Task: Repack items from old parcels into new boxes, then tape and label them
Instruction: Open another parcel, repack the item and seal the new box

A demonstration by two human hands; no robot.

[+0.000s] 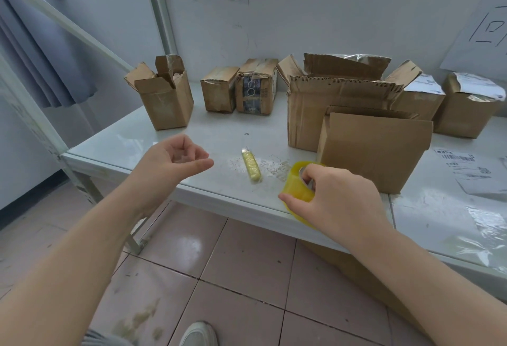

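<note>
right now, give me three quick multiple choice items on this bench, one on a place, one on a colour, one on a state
1. Where does the yellow packet lie? A in the big open box; B on the table; C on the floor.
2. What colour is the tape roll? A red; B black; C yellow.
3. How are the top flaps of the far-left box? A open; B taped shut; C cut off.
Key: 1 B, it lies flat on the tabletop, left of the tape roll. 2 C, the roll that the right hand grips is translucent yellow. 3 A, its flaps stand up and apart.
</note>
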